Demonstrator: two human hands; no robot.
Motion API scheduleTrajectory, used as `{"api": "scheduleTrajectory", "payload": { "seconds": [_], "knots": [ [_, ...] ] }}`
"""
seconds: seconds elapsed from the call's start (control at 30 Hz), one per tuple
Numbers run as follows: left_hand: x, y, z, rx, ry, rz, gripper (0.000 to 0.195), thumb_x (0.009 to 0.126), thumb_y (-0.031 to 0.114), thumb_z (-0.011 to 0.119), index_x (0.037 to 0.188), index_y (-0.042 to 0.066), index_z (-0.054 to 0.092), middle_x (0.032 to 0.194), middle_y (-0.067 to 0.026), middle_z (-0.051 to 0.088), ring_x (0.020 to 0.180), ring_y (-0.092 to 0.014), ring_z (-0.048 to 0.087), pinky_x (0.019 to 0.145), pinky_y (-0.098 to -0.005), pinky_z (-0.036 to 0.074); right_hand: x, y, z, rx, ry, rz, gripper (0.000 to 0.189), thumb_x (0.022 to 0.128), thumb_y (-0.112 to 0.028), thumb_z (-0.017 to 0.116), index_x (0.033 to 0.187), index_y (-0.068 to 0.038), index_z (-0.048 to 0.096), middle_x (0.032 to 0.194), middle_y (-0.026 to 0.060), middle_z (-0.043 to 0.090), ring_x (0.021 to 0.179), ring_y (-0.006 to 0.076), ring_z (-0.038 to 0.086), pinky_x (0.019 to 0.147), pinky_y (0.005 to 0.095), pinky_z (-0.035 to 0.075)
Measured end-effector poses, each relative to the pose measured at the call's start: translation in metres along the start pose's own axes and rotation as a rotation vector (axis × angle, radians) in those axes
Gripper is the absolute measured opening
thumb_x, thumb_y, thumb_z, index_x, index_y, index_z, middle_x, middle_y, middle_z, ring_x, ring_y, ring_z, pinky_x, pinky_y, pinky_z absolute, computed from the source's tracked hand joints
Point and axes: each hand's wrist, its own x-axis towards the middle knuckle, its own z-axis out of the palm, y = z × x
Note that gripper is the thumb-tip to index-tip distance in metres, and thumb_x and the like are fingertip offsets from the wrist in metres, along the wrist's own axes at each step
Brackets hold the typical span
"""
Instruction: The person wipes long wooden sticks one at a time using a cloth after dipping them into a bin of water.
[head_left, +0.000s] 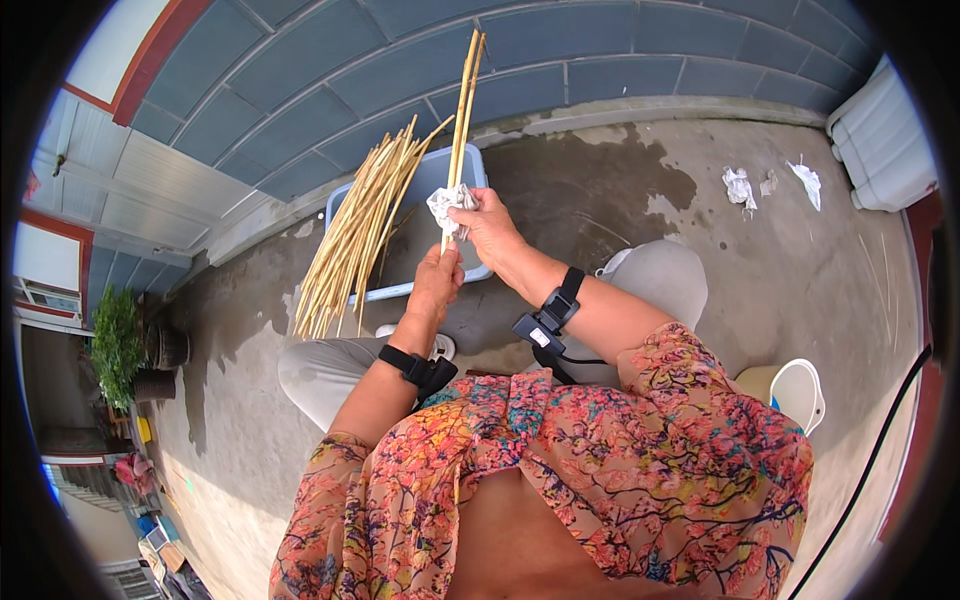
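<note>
Two or so long, thin straw-coloured stalks (463, 112) stand out lengthwise before me, their far ends over the tiled wall. My left hand (436, 279) grips their near ends. Just beyond it, my right hand (487, 225) holds a crumpled white cloth (451, 204) wrapped around the stalks. Beneath the hands is a light blue plastic tub (474, 166); what lies at its bottom is hard to make out. A large bundle of similar stalks (360, 225) lies across the tub's left part, its ends past both rims.
Wet patches mark the concrete floor (585, 180). White scraps (739, 187) lie at the right, near a white ribbed container (885, 139). A cream bucket (799, 394) stands by my right side, with a black cable (862, 480) beyond. Potted plants (116, 349) are at far left.
</note>
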Motion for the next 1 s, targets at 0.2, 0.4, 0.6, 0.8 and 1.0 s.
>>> {"api": "scheduleTrajectory", "payload": {
  "seconds": [0.2,0.4,0.6,0.8,1.0],
  "knots": [
    [-0.003,-0.001,0.002,0.121,-0.085,-0.032,0.025,0.085,0.031,0.046,0.073,0.010,0.045,0.047,0.0003,0.039,0.034,-0.006,0.026,0.031,-0.0204,0.018,0.004,-0.001,-0.010,-0.030,0.139,-0.115,0.030,0.071,-0.001,0.060,0.095,0.002,0.044,0.083,0.0093,0.054,0.070,0.0152,0.056,0.058,0.0258,0.047],
    [-0.019,0.011,-0.003,0.144,-0.147,-0.050,0.025,0.086,0.030,0.045,0.071,0.010,0.044,0.047,0.0016,0.036,0.035,-0.006,0.026,0.031,-0.0203,0.018,0.016,-0.021,-0.013,0.097,0.105,-0.176,0.009,0.078,-0.005,0.055,0.084,0.001,0.049,0.070,0.0085,0.055,0.056,0.0166,0.055,0.051,0.0296,0.048],
    [-0.066,0.003,-0.029,0.222,-0.300,-0.117,0.025,0.087,0.028,0.044,0.070,0.009,0.043,0.048,0.0039,0.035,0.037,-0.005,0.027,0.033,-0.0198,0.020,0.065,-0.081,-0.082,0.257,0.342,-0.383,0.007,0.079,-0.003,0.053,0.083,0.003,0.050,0.068,0.0092,0.055,0.053,0.0182,0.054,0.044,0.0305,0.046],
    [-0.084,-0.013,-0.076,0.272,-0.290,-0.122,0.026,0.087,0.028,0.044,0.070,0.009,0.044,0.049,0.0045,0.035,0.037,-0.004,0.028,0.035,-0.0192,0.021,0.064,-0.096,-0.083,0.402,0.333,-0.389,0.008,0.082,-0.006,0.049,0.083,0.002,0.051,0.067,0.0104,0.055,0.052,0.0219,0.054,0.045,0.0338,0.045],
    [-0.051,0.004,-0.053,0.293,-0.232,-0.072,0.028,0.087,0.031,0.042,0.071,0.009,0.044,0.047,0.0031,0.035,0.036,-0.005,0.028,0.033,-0.0195,0.019,0.024,-0.049,-0.012,0.286,0.082,-0.207,0.003,0.082,-0.002,0.047,0.084,0.000,0.049,0.066,0.0080,0.052,0.053,0.0187,0.053,0.048,0.0314,0.044]
  ]
}}
